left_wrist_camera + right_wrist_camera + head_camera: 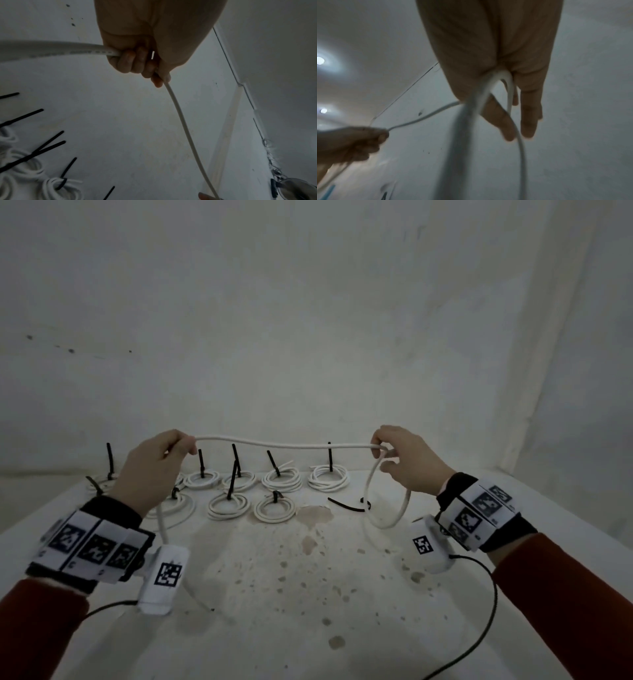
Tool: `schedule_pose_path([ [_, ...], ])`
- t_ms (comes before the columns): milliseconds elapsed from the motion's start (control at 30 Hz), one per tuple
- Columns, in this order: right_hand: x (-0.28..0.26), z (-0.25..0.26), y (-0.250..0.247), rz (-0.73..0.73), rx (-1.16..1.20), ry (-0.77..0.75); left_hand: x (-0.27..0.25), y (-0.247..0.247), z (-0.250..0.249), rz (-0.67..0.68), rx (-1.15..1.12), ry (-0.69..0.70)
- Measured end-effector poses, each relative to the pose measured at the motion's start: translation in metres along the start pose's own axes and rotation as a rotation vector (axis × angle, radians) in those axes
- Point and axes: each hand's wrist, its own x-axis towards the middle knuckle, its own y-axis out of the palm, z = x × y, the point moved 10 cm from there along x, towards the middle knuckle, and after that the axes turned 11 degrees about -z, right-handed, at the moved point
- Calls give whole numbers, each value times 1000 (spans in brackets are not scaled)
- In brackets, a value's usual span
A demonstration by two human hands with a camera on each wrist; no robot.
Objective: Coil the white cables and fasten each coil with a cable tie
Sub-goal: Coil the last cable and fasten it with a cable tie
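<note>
The left hand [154,463] is raised above the surface [308,594] with its fingers [130,60] curled round a white cable [284,444]; the cable leaves the fingertips on the thumb side and runs nearly level through the air to the right hand [404,463]; behind the left fingers the rest of it drops past the wrist toward the near part of the surface.

The right hand pinches the other end of that span between thumb and forefinger; the remaining fingers [529,119] hang fairly straight and relaxed; below them a single loop [387,501] of the same cable curves down and back up to the pinch, hanging clear of the surface as far as the head view shows.

Beyond and below the stretched span, between the two sets of fingers, lie finished coils [327,477] of white cable in two rough rows on the surface, each with a black tie [330,457] whose tail sticks up; just beyond the hanging loop, under the right fingers, a loose black tie [349,505] lies flat on the surface; the surface near the person is stained with brownish spots [315,515].

Both wrists wear bands with black-and-white square markers [92,549].
</note>
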Motion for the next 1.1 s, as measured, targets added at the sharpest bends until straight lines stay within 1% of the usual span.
schedule_pose_path([
  [67, 3, -11, -1, -74, 233, 148, -7, 7, 11, 23, 68, -38],
  [133, 4, -21, 1, -150, 476, 298, -16, 18, 24, 95, 128, -106],
  [167, 4, -24, 1, -185, 557, 350, -20, 24, 31, 140, 163, -138],
  [233, 4, -22, 0, -235, 689, 403, -31, 36, 34, 231, 244, -163],
  [300, 5, -12, 1, -247, 707, 370, -42, 50, 20, 296, 278, -112],
  [367, 6, 1, 11, -215, 620, 298, -57, 69, -3, 383, 169, -59],
  [433, 0, 10, 32, -137, 604, 284, -79, 94, -22, 530, 103, -36],
  [500, -7, 13, 57, -52, 601, 296, -109, 126, -30, 718, 147, 7],
  [567, -17, 13, 81, 46, 528, 304, -141, 155, -31, 901, 216, 44],
  [633, -29, 13, 99, 141, 426, 291, -165, 175, -33, 1048, 241, 58],
  [667, -36, 12, 107, 176, 400, 298, -173, 182, -37, 1103, 218, 71],
  [700, -42, 9, 113, 199, 396, 322, -178, 188, -42, 1138, 184, 95],
  [767, -50, -1, 121, 207, 379, 373, -182, 197, -53, 1161, 153, 161],
  [833, -54, -13, 122, 207, 260, 378, -185, 209, -55, 1152, 248, 241],
  [867, -55, -18, 122, 242, 148, 359, -186, 215, -53, 1143, 311, 269],
  [900, -58, -23, 124, 312, 22, 336, -185, 221, -52, 1132, 360, 281],
  [1000, -75, -39, 131, 625, -315, 284, -177, 232, -49, 1096, 407, 267],
  [1067, -86, -49, 130, 788, -451, 251, -175, 239, -45, 1120, 415, 287],
  [1100, -91, -52, 131, 840, -475, 234, -176, 242, -43, 1139, 424, 302],
])
